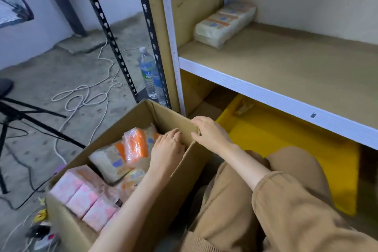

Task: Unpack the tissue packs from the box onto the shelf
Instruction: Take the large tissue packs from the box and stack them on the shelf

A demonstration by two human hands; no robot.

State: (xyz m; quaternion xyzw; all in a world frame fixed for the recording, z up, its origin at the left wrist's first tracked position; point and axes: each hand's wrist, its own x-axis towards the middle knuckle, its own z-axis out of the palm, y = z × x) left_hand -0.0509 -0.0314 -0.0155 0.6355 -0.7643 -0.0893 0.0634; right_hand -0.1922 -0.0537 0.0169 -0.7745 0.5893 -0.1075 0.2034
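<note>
The open brown cardboard box (114,133) holds orange-and-white film-wrapped tissue packs (131,149); one pack lies on the tan shelf board (286,63). Left hand (166,148) rests flat, fingers together, inside the box. Right hand (210,132) clasps the box wall. Packs judged light, soft, slippery; grip across the body.

Tan ribbed-cuff sleeve (286,200), matching tan trousers (229,200), bare forearms.
</note>
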